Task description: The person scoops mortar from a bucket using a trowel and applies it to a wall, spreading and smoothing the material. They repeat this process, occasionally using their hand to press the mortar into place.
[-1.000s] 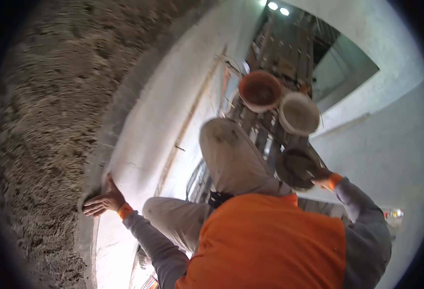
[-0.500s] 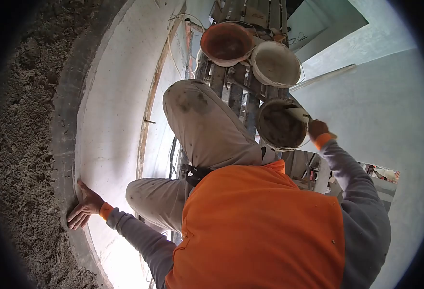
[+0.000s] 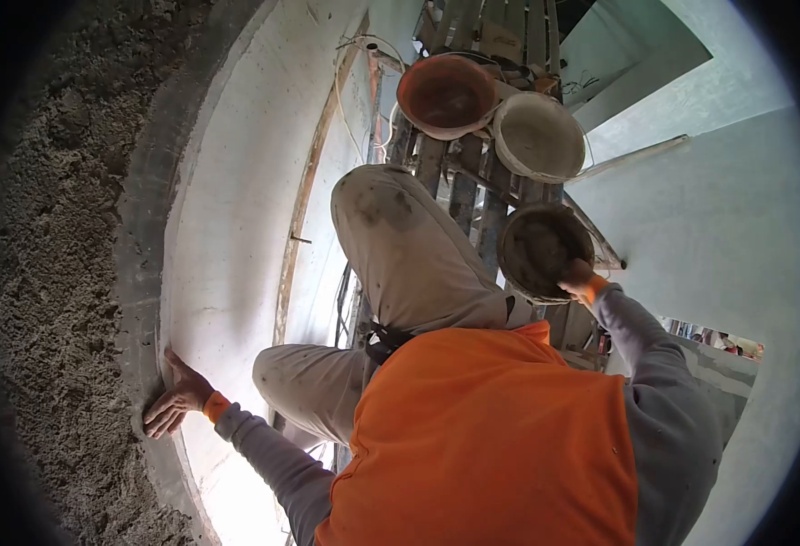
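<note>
My left hand (image 3: 181, 398) rests with fingers spread on the smooth grey strip (image 3: 142, 300) along the edge of the rough mortar wall (image 3: 63, 264). Lower right, a dark bucket (image 3: 511, 276) holds wet grey mortar (image 3: 542, 242). My right hand (image 3: 579, 279) is closed and dips over the near rim of this bucket. Its fingers wrap a trowel, whose blade showed a moment earlier and is now hidden by the hand and the mortar.
Behind the mortar bucket stand a reddish bucket (image 3: 445, 91) and a whitish bucket (image 3: 539, 136) on a slatted plank platform (image 3: 464, 202). A metal pole (image 3: 632, 156) lies near the pale wall (image 3: 718, 218) at right. My bent knee (image 3: 372, 205) is beside the platform.
My right hand has gone from the right of the bucket down into it, and the trowel's pale blade has dropped out of sight. My left hand stays on the strip; the view shifts slightly.
</note>
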{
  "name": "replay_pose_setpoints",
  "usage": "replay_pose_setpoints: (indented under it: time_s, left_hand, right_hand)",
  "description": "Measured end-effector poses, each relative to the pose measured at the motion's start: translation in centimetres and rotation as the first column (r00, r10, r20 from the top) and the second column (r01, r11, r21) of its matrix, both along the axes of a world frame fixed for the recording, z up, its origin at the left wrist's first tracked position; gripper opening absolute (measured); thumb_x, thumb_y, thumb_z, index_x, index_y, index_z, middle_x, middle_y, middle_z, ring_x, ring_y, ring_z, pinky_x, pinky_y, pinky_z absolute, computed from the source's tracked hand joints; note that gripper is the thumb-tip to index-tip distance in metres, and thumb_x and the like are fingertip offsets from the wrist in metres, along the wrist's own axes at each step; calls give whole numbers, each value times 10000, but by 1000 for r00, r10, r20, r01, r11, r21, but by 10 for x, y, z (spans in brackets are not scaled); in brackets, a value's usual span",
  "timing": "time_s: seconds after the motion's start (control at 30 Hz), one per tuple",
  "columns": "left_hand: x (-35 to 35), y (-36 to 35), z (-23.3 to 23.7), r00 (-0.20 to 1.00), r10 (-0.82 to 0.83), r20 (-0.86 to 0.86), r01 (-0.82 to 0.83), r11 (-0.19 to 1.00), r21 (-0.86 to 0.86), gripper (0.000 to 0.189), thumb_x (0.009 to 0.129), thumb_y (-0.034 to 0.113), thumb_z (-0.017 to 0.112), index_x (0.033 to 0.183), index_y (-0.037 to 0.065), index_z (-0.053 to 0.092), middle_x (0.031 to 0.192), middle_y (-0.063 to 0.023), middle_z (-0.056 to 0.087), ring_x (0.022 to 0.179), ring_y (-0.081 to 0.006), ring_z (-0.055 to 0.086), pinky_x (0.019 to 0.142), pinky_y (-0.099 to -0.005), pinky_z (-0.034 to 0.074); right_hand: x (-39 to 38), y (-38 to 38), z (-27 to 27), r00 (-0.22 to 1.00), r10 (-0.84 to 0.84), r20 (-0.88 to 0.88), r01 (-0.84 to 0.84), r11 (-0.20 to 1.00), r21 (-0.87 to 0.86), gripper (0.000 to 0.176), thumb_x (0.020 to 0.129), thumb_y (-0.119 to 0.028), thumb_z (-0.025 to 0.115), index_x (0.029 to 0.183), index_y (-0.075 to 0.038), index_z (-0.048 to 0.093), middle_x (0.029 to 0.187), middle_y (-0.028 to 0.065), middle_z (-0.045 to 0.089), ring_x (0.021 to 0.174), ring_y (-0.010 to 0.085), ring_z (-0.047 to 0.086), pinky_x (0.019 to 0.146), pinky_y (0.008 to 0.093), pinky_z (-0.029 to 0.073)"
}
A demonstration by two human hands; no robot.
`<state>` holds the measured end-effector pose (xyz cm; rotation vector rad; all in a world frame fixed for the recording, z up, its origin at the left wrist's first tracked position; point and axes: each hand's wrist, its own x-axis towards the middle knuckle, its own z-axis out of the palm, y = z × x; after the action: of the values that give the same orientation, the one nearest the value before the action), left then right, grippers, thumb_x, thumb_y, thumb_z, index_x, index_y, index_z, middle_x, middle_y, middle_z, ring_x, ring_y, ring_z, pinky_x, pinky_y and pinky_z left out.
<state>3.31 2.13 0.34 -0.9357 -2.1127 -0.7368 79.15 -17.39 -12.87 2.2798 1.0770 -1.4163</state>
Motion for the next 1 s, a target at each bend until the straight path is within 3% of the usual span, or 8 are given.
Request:
replay_pose_setpoints:
  time_s: [0.03, 0.13, 0.17, 0.27, 0.3, 0.43, 0.53, 1.0]
  left_hand:
    - [1, -1, 2, 1000, -1, 9, 1, 1000, -4, 1450, 606, 859, 541, 1356, -87, -263, 1407, -360, -287, 1301, -533, -263, 960, -717, -94]
    - [-3, 0, 0, 1000, 1, 16, -1, 1000, -4, 1465, 587, 868, 544, 1358, -78, -268, 1398, -372, -287, 1295, -548, -257, 963, -716, -88]
    - [-2, -1, 0, 1000, 3, 2, -3, 1000, -6, 1462, 587, 874, 534, 1359, -73, -269, 1401, -371, -282, 1297, -550, -250, 964, -719, -78]
    - [1, -2, 1, 1000, 5, -8, -5, 1000, -20, 1453, 602, 862, 541, 1356, -77, -272, 1390, -377, -297, 1295, -547, -259, 967, -709, -93]
    - [2, -2, 2, 1000, 2, -1, -2, 1000, -20, 1451, 603, 861, 541, 1357, -77, -269, 1392, -376, -293, 1296, -547, -256, 967, -709, -92]
    - [2, -2, 2, 1000, -4, -4, 4, 1000, -12, 1447, 605, 861, 539, 1360, -74, -268, 1398, -375, -284, 1301, -548, -245, 965, -712, -89]
    - [5, -2, 5, 1000, -8, 11, 8, 1000, -16, 1445, 606, 863, 533, 1361, -74, -266, 1401, -375, -278, 1303, -550, -239, 970, -710, -82]
    - [2, -4, 3, 1000, -29, -6, 29, 1000, 2, 1437, 611, 868, 520, 1366, -80, -252, 1406, -379, -262, 1298, -557, -239, 970, -717, -75]
  right_hand:
    - [-11, 4, 20, 915, -395, -84, 396, 918, -9, 63, 788, -80, 584, 758, -33, 613, 582, 114, 535, 435, 245, 538, 409, 418, 437]
    - [-15, 6, 27, 875, -457, -159, 457, 889, -40, 55, 783, -62, 582, 751, -28, 554, 540, 77, 443, 397, 204, 467, 356, 392, 359]
    - [8, -16, -18, 797, -502, -337, 521, 853, -38, 67, 784, -75, 591, 760, -35, 543, 534, 74, 437, 383, 202, 453, 349, 386, 345]
    - [-7, -18, 0, 858, -463, -221, 485, 873, 54, 72, 802, -94, 600, 776, -55, 545, 515, 69, 432, 361, 205, 445, 326, 386, 330]
    - [3, -26, -12, 687, -621, -376, 653, 756, -54, 77, 805, -82, 601, 764, -68, 538, 505, 58, 434, 351, 196, 438, 315, 384, 319]
    - [-28, -17, 45, 841, -486, -237, 522, 844, 124, 105, 777, -62, 597, 720, -63, 509, 506, 45, 423, 358, 164, 433, 318, 349, 324]
    - [-30, -27, 51, 836, -497, -230, 532, 837, 127, 117, 767, -71, 590, 702, -62, 494, 501, 46, 418, 362, 155, 433, 322, 330, 321]
    - [-56, -47, 61, 636, -664, -393, 768, 593, 241, 90, 767, -87, 533, 721, -73, 457, 543, 28, 415, 374, 138, 410, 351, 310, 334]
